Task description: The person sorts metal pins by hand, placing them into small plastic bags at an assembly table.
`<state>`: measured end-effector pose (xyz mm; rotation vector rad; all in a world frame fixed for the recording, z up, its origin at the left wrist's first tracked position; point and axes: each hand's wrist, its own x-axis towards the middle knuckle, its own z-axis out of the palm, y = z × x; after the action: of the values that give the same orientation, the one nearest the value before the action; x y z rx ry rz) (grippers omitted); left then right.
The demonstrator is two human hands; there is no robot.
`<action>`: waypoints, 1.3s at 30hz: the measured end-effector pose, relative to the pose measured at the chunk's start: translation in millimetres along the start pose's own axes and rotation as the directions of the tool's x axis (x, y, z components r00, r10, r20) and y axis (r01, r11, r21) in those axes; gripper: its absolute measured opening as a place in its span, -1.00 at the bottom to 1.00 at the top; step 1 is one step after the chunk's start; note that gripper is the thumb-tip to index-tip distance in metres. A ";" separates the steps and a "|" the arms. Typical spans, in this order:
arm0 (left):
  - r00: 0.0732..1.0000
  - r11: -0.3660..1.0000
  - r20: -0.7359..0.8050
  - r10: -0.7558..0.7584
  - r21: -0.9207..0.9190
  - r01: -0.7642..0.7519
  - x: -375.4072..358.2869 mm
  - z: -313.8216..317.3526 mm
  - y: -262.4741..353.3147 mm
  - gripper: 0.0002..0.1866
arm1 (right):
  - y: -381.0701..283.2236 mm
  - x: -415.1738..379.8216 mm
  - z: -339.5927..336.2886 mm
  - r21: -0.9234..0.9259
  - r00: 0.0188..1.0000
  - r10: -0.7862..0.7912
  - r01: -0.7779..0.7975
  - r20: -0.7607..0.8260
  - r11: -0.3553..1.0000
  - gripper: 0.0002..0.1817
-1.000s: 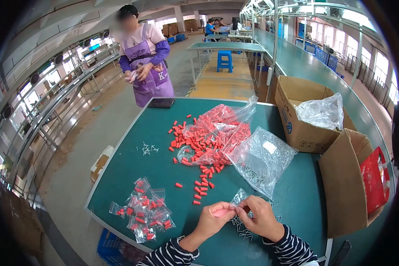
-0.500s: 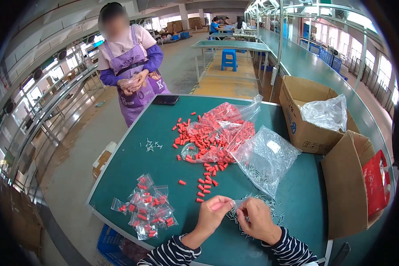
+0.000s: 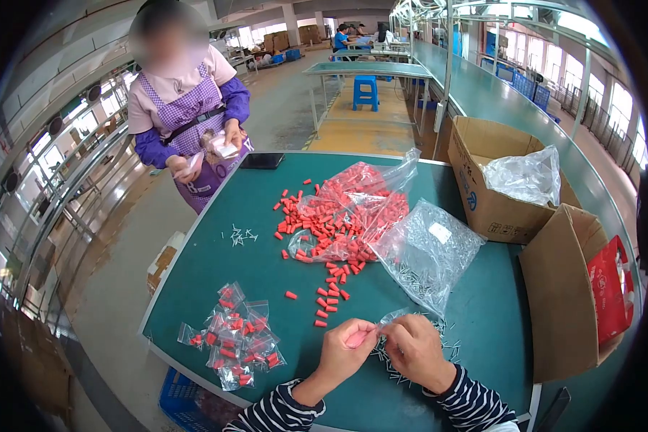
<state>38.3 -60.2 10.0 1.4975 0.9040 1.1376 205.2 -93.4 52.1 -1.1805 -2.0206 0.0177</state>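
My left hand (image 3: 347, 351) is closed in a pinch on the edge of a small clear plastic bag (image 3: 394, 317) at the table's near side. Pressed close beside it, my right hand (image 3: 415, 349) has its fingers curled together at the same bag. Loose screws (image 3: 450, 350) lie under and around my right hand. Ahead is a heap of red plugs (image 3: 338, 216), partly under a clear bag, with a trail of them reaching toward my hands. A large clear bag of screws (image 3: 428, 255) lies right of the heap. Filled small bags (image 3: 241, 335) are piled at the left.
Two cardboard boxes (image 3: 504, 209) (image 3: 560, 302) stand on the right. A phone (image 3: 263, 161) lies at the far left edge. Several screws (image 3: 239, 235) lie at left. A co-worker (image 3: 187, 108) in a purple apron stands beyond that edge, holding small bags. A blue crate (image 3: 183, 396) sits below.
The co-worker has leaned nearer, and their hands have moved apart with bags in them. My hands stay together, with the right fingers shifted slightly at the bag. The view has shifted a little.
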 end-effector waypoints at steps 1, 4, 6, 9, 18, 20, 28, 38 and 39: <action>0.998 0.992 -0.006 0.064 0.106 -0.063 1.6 -1.0 7.2 -0.91 | -0.8 0.4 -0.3 -0.017 1.000 0.015 -0.015 0.019 1.000 -0.66; 0.988 0.951 -0.002 0.154 0.271 -0.148 3.0 -0.8 11.0 -0.91 | -2.9 -0.7 -3.5 -0.090 0.994 0.053 -0.045 0.093 0.995 -0.64; 0.984 0.930 0.012 0.180 0.322 -0.174 3.2 -0.2 11.4 -0.90 | -4.1 -2.2 -6.3 -0.164 0.984 0.066 -0.038 0.167 0.986 -0.64; 0.974 0.886 0.062 0.216 0.407 -0.222 4.0 -1.2 14.0 -0.90 | -4.6 -6.8 -6.2 -0.292 0.947 0.144 -0.057 0.286 0.955 -0.66; 0.956 0.861 0.076 0.282 0.421 -0.287 6.4 -0.6 15.9 -0.86 | 3.5 -5.3 -14.4 -0.304 0.951 0.043 0.055 0.305 0.951 -0.83; 0.960 0.880 0.043 0.275 0.391 -0.270 9.9 -4.0 25.3 -0.82 | 5.8 1.5 -18.4 -0.196 0.982 0.050 -0.013 0.183 0.981 -0.84; 0.952 0.888 0.133 0.274 0.345 -0.304 8.5 -5.7 12.3 -0.80 | 7.7 4.7 -19.4 0.150 0.997 0.038 -0.048 0.070 0.988 -0.85; 0.962 0.860 0.086 0.260 0.433 -0.271 9.1 -4.4 19.4 -0.84 | 12.1 10.5 -45.0 -0.010 0.985 0.040 -0.039 0.170 0.999 -0.87; 0.959 0.853 0.094 0.267 0.441 -0.280 8.9 -4.2 18.3 -0.84 | 11.8 10.2 -46.8 -0.036 0.982 0.039 -0.033 0.182 0.999 -0.88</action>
<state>36.6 -54.6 30.0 2.0740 1.0023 1.1514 240.5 -95.5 86.5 -1.2764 -2.1660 0.1151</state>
